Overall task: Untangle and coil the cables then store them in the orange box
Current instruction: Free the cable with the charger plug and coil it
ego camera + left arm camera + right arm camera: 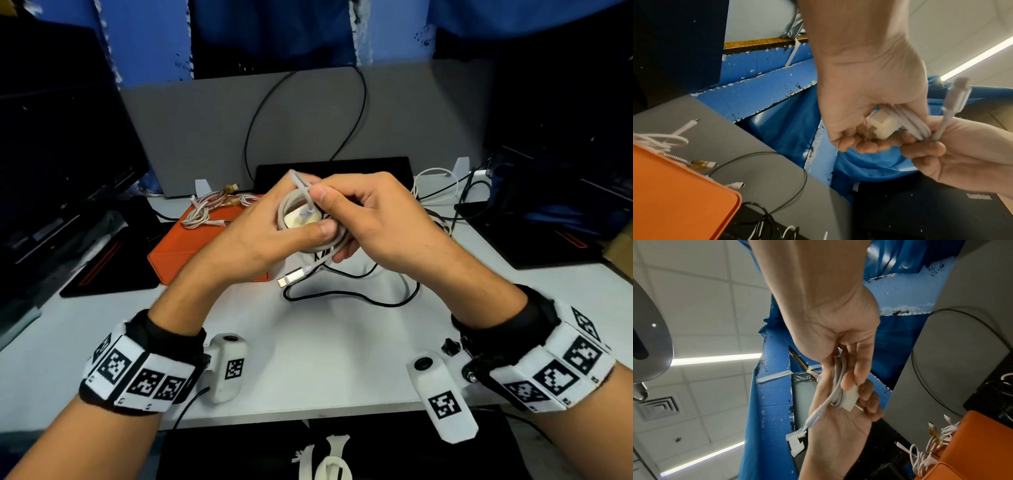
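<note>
A white desk (329, 342) is seen, on which a flat orange box (191, 246) lies left of centre, closed or folded flat as far as can be told, with a loose bundle of white and gold braided cables (212, 207) resting on its far edge. A thin black cable (352, 298) is left sprawled on the desk below the hands, and more white cable (435, 185) is piled to the right. Above the desk, a coil of pale grey-white cable (301, 205) wound round a small white charger block (880, 125) is held between both hands. The left hand (260, 233) is curled round the coil, its thumb pressed across the turns; the right hand (370, 219) is closed on the coil's other side, with the free tail pinched upright. A silver plug (291, 277) is left hanging below. The step in hand is judged to be the securing of the tail. It would best be done with the turns kept clamped by the thumb, the tail passed snugly round or under them without sharp bending at the plug, and the dangling end tucked in before the bundle is carried to the box.
</note>
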Available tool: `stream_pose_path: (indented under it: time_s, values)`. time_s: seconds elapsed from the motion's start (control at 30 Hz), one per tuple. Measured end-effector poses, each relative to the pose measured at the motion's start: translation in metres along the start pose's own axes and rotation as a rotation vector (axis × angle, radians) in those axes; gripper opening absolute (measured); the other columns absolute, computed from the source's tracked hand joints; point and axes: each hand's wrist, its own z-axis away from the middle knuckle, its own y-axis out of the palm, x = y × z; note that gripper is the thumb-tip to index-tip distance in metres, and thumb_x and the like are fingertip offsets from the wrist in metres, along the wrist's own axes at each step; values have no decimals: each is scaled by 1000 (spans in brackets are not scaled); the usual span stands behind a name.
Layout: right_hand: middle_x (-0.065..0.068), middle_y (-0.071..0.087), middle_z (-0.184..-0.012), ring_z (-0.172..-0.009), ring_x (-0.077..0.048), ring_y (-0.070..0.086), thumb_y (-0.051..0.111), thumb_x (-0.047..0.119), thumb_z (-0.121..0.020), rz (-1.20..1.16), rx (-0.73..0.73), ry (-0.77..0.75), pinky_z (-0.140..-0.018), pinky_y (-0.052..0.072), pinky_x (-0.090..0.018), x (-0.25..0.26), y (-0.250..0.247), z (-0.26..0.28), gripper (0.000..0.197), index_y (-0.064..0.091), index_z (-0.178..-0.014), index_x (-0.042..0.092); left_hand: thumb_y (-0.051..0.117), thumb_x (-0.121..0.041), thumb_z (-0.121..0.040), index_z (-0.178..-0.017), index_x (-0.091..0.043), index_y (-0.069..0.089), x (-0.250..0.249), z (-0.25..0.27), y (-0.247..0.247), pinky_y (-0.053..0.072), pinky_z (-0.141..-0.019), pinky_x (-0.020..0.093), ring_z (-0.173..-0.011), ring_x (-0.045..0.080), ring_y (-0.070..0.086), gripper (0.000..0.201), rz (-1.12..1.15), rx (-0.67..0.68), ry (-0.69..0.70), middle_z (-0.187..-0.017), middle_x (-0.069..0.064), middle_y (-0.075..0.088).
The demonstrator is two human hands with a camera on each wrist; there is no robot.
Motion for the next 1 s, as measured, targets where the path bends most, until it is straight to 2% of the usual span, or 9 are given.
stream_pose_path:
  time_s: [0.1, 0.23, 0.33, 0.43, 0.6, 0.7, 0.77, 0.87, 1.0]
  values:
    - [7, 72, -81, -62, -22, 72, 54, 31, -107, 7, 9, -4, -53, 60, -38, -3, -5, -3, 28, 79, -98, 21, 47, -48, -100, -102, -26, 64, 3, 3, -3, 49, -79, 18, -86, 1, 59, 28, 55, 120, 1, -91, -14, 65]
    - [-11, 72, -79, -57, -21, 69, 57, 34, -106, 50, -98, 18, -50, 56, -29, -12, -23, -10, 27, 80, -101, 21, 28, -85, -85, -77, 1, 58, 8, 6, -13, 35, -66, 32, -64, 12, 43, 92, -145, 128, -156, -68, 3, 51]
    - [-26, 67, -85, -53, -16, 68, 57, 37, -106, 119, -132, 28, -49, 53, -23, -21, -28, -14, 27, 79, -97, 23, 23, -89, -83, -90, -3, 67, 17, 6, -19, 47, -93, 32, -81, 7, 62, 97, -153, 74, -338, -87, 8, 70]
    - [-12, 72, -83, -55, -12, 68, 56, 35, -105, 176, -106, 29, -49, 55, -24, -24, -16, -13, 27, 76, -92, 24, 27, -72, -99, -115, -14, 70, 17, 2, -10, 46, -107, 43, -116, 19, 65, 74, 33, 36, -193, -117, 2, 73]
    - [-7, 74, -88, -58, -15, 69, 55, 34, -106, 177, -94, 6, -49, 54, -21, -24, -14, -12, 25, 77, -103, 22, 42, -30, -107, -105, -17, 62, 12, -3, 4, 51, -84, 26, -87, 10, 61, 24, 62, 3, -15, -89, -7, 62]
    - [-6, 74, -89, -56, -14, 67, 55, 34, -106, 161, -79, -6, -49, 52, -22, -22, -14, -12, 24, 76, -103, 25, 44, -33, -108, -111, -34, 62, 10, -1, 3, 53, -76, 34, -81, 9, 60, 19, 3, -9, 10, -87, -14, 61]
    - [-2, 72, -85, -53, -9, 64, 54, 33, -107, 144, -58, -17, -48, 50, -20, -20, -15, -12, 22, 75, -102, 27, 41, -40, -108, -121, -31, 58, 10, 0, 3, 53, -74, 36, -79, 7, 61, 23, -138, -41, 28, -86, -17, 60]
    - [5, 62, -71, -52, -8, 62, 53, 33, -107, 117, -23, -26, -49, 50, -22, -20, -19, -12, 22, 73, -97, 34, 38, -41, -109, -116, -25, 55, 8, 0, 5, 49, -69, 37, -75, 10, 56, 24, -295, -76, 47, -84, -7, 59]
    - [5, 65, -77, -58, -20, 65, 61, 32, -104, 14, 53, 26, -57, 58, -33, -23, -25, -13, 16, 75, -110, 28, 38, -40, -109, -111, -16, 54, 7, -1, 4, 46, -68, 33, -77, 14, 56, 29, -369, -152, 13, -85, 4, 60]
